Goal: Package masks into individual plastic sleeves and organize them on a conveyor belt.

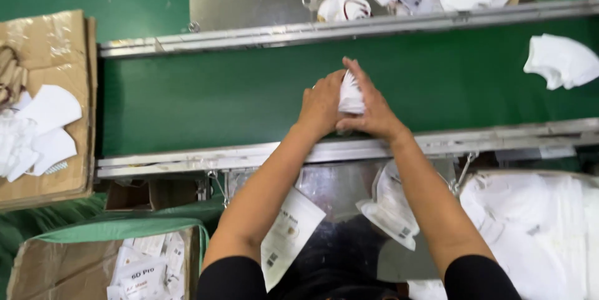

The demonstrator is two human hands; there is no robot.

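While upright | white mask (pixel 350 95) | left hand (pixel 320 108), right hand (pixel 374 108) clasp it

Both arms extended forward, forearms converging. Left hand (pixel 320 108) and right hand (pixel 372 109) pressed close together, fingers curled inward, right fingertips (pixel 350 66) reaching past the left's. Both closed in a grip.
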